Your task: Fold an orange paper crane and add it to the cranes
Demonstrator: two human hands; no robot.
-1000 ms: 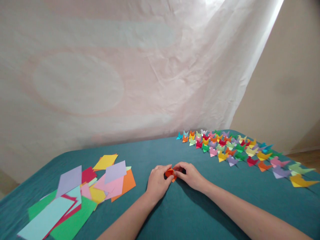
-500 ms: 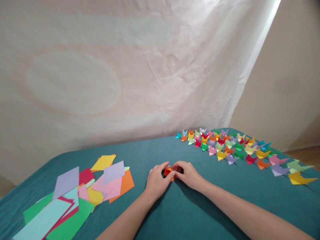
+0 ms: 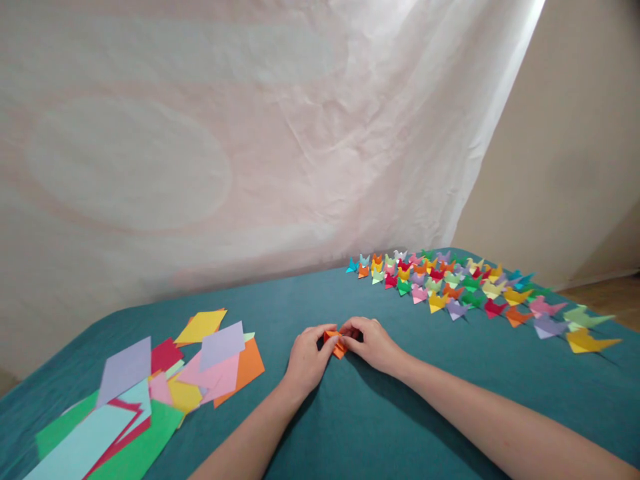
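Observation:
Between my two hands, low over the middle of the green-blue tablecloth (image 3: pixel 280 300), is a small piece of folded orange paper (image 3: pixel 339 349). My left hand (image 3: pixel 311 357) pinches its left side, with the thumb laid on the near face. From the right, the fingertips and thumb of my right hand (image 3: pixel 371 343) close on its other edge. Creases show on the paper's front; the fingers cover its sides, and its back is hidden.
Loose coloured paper sheets (image 3: pixel 227 373) lie overlapped on the left, a pale blue sheet (image 3: pixel 85 437) nearest. Rows of folded paper birds (image 3: pixel 457 309) stand on the right half. A whitish sheet (image 3: pixel 280 147) hangs behind the table.
The orange paper, which showed a rounded opening, now looks flatter, with its pointed folded face turned toward me. Both hands keep hold of it. The whole view has shifted slightly.

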